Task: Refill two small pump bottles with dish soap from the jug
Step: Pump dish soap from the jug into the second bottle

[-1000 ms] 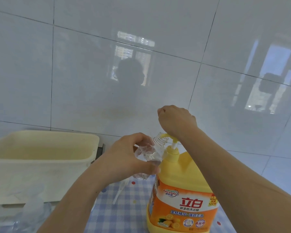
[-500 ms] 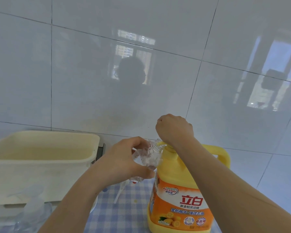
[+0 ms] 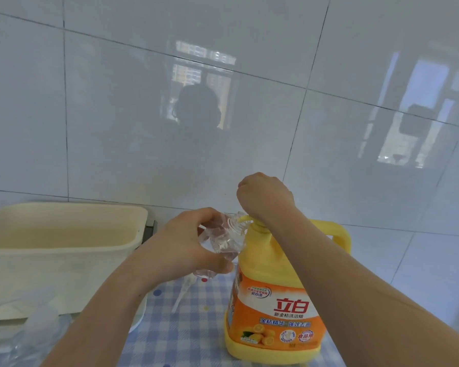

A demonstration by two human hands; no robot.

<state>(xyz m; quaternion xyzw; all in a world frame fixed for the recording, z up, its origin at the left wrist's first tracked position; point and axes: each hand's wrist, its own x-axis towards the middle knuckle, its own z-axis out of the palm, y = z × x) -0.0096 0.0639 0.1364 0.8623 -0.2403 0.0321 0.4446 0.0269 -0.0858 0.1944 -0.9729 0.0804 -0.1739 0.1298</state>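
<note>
Your left hand [image 3: 180, 245] grips the clear bottle [image 3: 223, 241], tilted, its mouth at the tip of the pump [image 3: 245, 219] on the jug [image 3: 276, 300]. Your right hand [image 3: 264, 196] sits on top of the pump, fingers curled over its head. The jug stands on the checked cloth [image 3: 186, 337] near its right edge. A cream tub [image 3: 64, 250] is at the left edge, and a white tube [image 3: 182, 294] lies on the cloth below the bottle.

Both hands are bare, left hand [image 3: 186, 242] and right hand [image 3: 263, 194] alike; forearms [image 3: 98, 308] bare as well — uncovered all the way back to the frame edge.
</note>
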